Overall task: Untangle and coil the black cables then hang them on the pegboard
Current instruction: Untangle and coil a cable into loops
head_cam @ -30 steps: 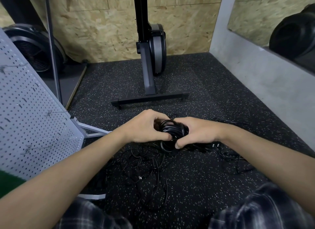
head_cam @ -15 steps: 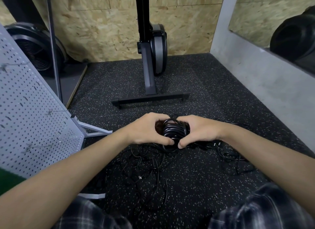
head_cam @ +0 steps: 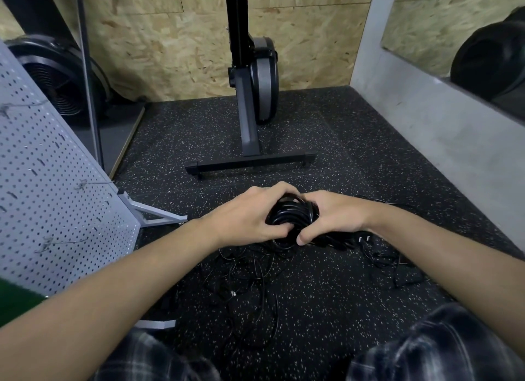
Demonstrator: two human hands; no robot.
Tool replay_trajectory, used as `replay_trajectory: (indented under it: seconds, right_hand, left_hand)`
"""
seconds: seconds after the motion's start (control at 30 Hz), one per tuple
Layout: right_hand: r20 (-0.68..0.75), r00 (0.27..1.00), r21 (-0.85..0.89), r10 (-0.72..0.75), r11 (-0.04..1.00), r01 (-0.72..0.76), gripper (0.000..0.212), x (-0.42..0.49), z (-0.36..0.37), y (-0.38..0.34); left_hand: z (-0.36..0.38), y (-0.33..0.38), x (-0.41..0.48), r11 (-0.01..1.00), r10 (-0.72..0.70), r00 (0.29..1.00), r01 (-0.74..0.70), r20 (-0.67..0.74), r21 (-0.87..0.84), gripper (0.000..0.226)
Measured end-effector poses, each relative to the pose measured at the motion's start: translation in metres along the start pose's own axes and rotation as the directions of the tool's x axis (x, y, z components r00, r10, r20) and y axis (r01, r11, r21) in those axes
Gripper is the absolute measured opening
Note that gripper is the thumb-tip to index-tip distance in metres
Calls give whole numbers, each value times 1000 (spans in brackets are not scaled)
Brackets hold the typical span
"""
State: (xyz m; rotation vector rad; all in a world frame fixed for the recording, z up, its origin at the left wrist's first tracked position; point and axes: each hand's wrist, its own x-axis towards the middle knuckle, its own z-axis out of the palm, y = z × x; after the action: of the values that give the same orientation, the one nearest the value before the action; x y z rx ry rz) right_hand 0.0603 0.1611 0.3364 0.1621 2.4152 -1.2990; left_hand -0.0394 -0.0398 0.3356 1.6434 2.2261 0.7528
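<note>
Both our hands meet over the middle of the floor, a black rubber mat flecked with pale specks, and both are closed round one bundle. Our left hand curls its fingers over the left side of the coiled black cable. Our right hand wraps the right side, with its thumb pressed down at the front.

The coil is a tight bunch of thick, round, glossy loops lying side by side. We cannot tell whether it touches the floor. A thick tail runs out to the right from under our right hand and ends in a plug with pale prongs.

Thinner loose cables sprawl in a matte tangle below the coil, spreading toward the near edge of the floor and our plaid trouser knees. More strands lie under our right forearm.

Along the floor's left edge leans the pegboard, pale grey sheet metal punched with rows of small holes and slots. It carries thin wire hooks and stands on an angled metal foot.

At the far edge we see a dark exercise machine on a flat crossbar, against a rough chipboard wall. A smooth grey wall bounds the right edge.
</note>
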Motion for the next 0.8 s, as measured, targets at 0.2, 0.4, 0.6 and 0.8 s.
replay_trajectory:
  seconds: [0.2, 0.4, 0.6, 0.8]
  right_hand:
    - [-19, 1000, 4, -15, 1000, 15, 33, -2, 2, -4]
    - [2, 999, 1, 32, 999, -32, 26, 1, -1, -3]
    - [-72, 997, -104, 37, 994, -45, 37, 2, -2, -7]
    - [-185, 982, -251, -28, 968, -19, 64, 0, 4, -8]
  left_hand:
    - [-1, 1, 1, 991, 8, 999, -15, 54, 133, 44]
    - [3, -5, 5, 995, -36, 999, 32, -37, -89, 36]
    - [3, -18, 8, 935, -151, 984, 111, -97, -337, 38]
    - [6, -22, 8, 876, -204, 976, 145, -82, -460, 40]
